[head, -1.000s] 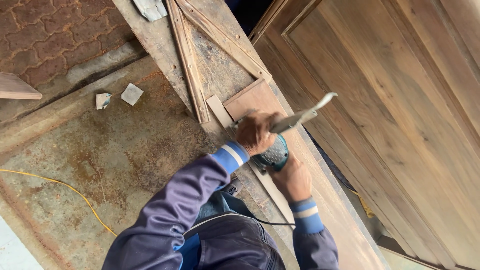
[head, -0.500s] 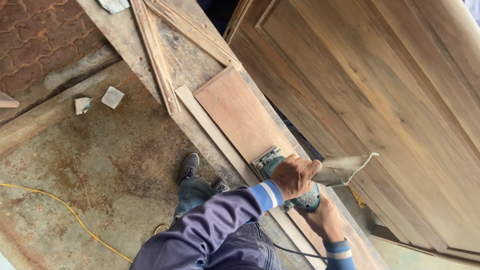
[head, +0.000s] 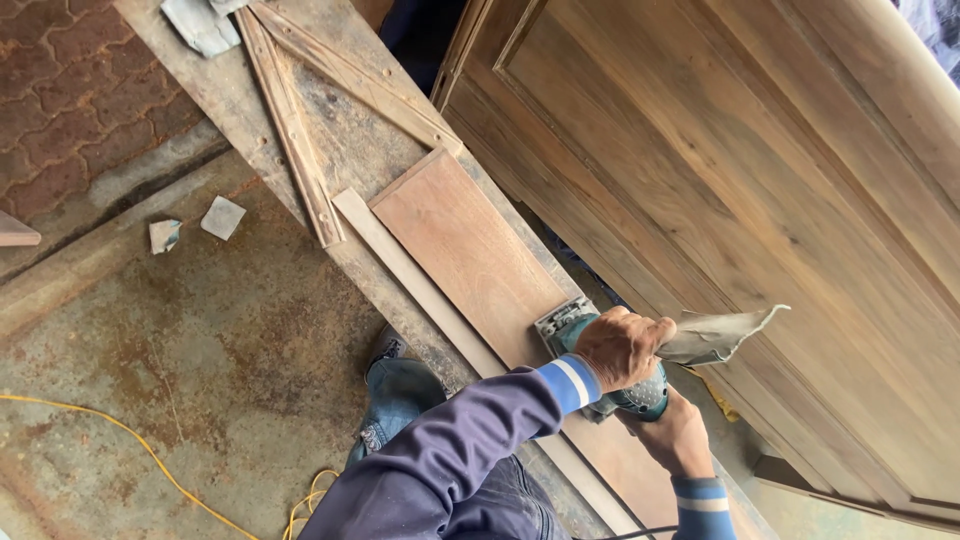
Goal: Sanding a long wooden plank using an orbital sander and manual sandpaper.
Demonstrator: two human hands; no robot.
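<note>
Fingers (head: 610, 335) of both hands around teal sander (head: 640, 398) on reddish board (head: 470, 250), outdoor workbench (head: 345, 135).

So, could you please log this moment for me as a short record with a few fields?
Left hand: left hand grips the top of the green sander and also pinches a worn sheet of sandpaper.
Right hand: right hand holds the sander's rear end.
Workpiece: flat reddish board under the sander's pad, with a thin wood strip alongside it.
Support: rough plank bench.
Nearby: large panelled door beside the bench; yellow cable and paper scraps on the stained floor.
</note>
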